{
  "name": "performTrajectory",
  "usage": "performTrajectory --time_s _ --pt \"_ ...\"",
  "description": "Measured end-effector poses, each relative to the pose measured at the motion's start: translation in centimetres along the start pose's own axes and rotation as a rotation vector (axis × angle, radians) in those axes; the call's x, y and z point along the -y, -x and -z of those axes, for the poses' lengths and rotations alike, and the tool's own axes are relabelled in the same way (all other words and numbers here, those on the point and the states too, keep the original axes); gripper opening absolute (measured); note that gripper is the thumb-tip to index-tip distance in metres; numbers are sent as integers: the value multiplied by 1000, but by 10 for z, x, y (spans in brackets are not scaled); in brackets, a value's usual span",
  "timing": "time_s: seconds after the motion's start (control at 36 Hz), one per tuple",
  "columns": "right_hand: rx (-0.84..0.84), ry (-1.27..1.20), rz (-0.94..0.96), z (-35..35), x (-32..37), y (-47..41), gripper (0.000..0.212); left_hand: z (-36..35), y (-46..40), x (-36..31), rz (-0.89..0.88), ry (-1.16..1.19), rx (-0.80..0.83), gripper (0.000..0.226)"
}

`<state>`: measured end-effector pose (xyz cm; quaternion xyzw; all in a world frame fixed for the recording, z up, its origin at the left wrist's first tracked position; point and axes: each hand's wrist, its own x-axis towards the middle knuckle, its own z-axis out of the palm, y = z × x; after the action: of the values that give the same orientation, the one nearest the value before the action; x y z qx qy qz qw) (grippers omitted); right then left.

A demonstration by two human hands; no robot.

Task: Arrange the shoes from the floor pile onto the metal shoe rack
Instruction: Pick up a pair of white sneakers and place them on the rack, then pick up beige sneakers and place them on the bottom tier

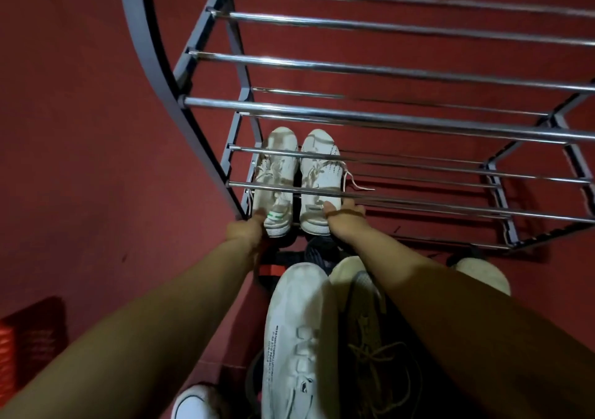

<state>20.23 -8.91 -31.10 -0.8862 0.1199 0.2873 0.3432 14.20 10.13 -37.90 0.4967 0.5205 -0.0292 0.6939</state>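
Shoes: we see two white sneakers side by side on a low tier of the metal shoe rack (386, 71), toes pointing away. Left hand (246, 230) grips the left sneaker (273, 174) heel; right hand (343, 214) holds the right sneaker (318, 171) heel. We note further shoes piled (296, 331) on the red floor (80, 161) below.

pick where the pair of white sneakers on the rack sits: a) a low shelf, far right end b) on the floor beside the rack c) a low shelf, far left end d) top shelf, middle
c: the pair of white lace-up sneakers lies side by side beneath the upper chrome bars, hard against the left end frame of the metal shoe rack, with the left hand and right hand at their heels.
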Motion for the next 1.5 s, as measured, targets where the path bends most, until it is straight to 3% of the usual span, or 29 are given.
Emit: performTrajectory --time_s 0.17,0.31,0.39,0.53,0.58,0.69,0.78,0.86,0.94,1.06,1.14,1.19,1.28,1.36,1.44,1.5 --pt "-35 -38 99 -9 13 -9 44 -4 44 -15 28 -207 0 51" --pt "-17 97 21 -13 10 -12 53 -5 45 -10 -92 -106 -128 30" --pt "3 179 -1 -14 6 -8 59 -9 46 -10 -139 -41 -176 35" --pt "89 235 -12 -10 1 -9 63 -9 45 -12 -125 -68 -137 26" --pt "143 263 6 -6 1 -5 60 -9 43 -13 -101 -134 -95 33" --pt "261 294 63 16 -1 6 65 -4 -7 5 -80 -179 -303 69" --pt "244 286 102 41 -6 21 66 -8 84 -24 -188 -329 -356 58" --pt "231 315 146 60 -17 45 68 -2 148 -32 -333 -550 -278 33" --pt "235 325 203 70 -24 68 65 11 172 -33 -361 -704 -79 28" --pt "146 382 201 77 -40 96 62 13 222 -50 -432 -832 93 6" --pt "61 416 160 84 -52 124 57 10 257 -74 -504 -821 168 25" --pt "-101 329 137 87 -65 136 40 6 270 -89 -520 -819 240 25" --pt "-494 152 -6 97 -99 171 25 -1 301 -96 -478 -825 328 19" --pt "-570 100 -172 90 -129 195 32 -17 317 -70 -425 -877 379 17" --pt "-658 132 -154 79 -143 214 27 -28 327 -13 -375 -1010 413 22" --pt "-725 151 -129 72 -148 221 26 -28 324 28 -350 -1147 339 30"
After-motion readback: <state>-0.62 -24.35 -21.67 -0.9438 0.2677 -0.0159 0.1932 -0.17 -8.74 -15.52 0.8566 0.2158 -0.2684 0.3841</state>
